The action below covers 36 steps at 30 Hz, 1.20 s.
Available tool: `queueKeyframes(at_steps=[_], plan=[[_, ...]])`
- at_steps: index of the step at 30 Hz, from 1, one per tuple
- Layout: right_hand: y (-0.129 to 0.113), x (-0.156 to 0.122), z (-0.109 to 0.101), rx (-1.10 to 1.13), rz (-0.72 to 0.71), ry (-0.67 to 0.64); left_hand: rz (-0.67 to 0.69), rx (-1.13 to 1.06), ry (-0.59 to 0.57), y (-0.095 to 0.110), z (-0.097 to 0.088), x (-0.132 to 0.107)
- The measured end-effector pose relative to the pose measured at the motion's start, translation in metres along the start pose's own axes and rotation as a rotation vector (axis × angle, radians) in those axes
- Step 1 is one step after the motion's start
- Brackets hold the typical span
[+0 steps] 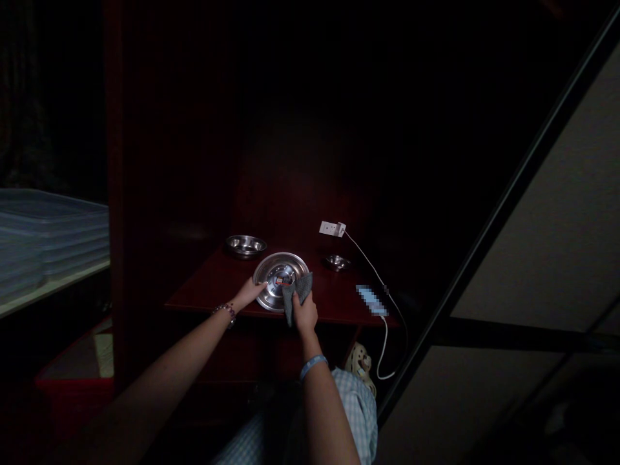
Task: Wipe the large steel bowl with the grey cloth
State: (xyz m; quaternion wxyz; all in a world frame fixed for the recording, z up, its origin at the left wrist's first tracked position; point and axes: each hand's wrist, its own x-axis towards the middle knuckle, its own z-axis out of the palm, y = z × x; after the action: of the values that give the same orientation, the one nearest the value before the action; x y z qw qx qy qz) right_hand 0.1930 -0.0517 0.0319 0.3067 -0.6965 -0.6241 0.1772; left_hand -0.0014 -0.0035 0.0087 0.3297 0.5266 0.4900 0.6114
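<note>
A round steel plate [278,271] lies on a dark red wooden shelf [213,284], with a small red and white item at its middle. My left hand [249,292] rests its fingertips on the plate's left rim. My right hand [305,313] grips a grey cloth [300,289] that lies over the plate's right edge.
A steel bowl [245,245] stands behind the plate at the left, a smaller steel dish [337,262] at the right. A white power strip [332,228] with a cable runs to a phone [372,300] near the shelf's right front. Stacked clear trays [48,239] sit far left.
</note>
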Motion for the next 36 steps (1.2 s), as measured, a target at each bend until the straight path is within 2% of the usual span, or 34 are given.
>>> queueKeyframes(at_steps=[3,11,24,36], plan=[[0.001,0.000,0.000,-0.007,-0.008,0.001,-0.036,-0.012,0.032,0.002,0.001,-0.002],[0.002,0.000,0.001,-0.037,0.005,0.011,-0.054,-0.019,0.018,0.007,0.003,-0.004],[0.004,0.003,0.003,-0.027,0.004,0.008,-0.081,-0.046,0.050,0.002,0.002,-0.002],[0.002,0.001,0.002,-0.012,0.001,0.029,-0.086,0.025,0.050,0.013,0.002,-0.006]])
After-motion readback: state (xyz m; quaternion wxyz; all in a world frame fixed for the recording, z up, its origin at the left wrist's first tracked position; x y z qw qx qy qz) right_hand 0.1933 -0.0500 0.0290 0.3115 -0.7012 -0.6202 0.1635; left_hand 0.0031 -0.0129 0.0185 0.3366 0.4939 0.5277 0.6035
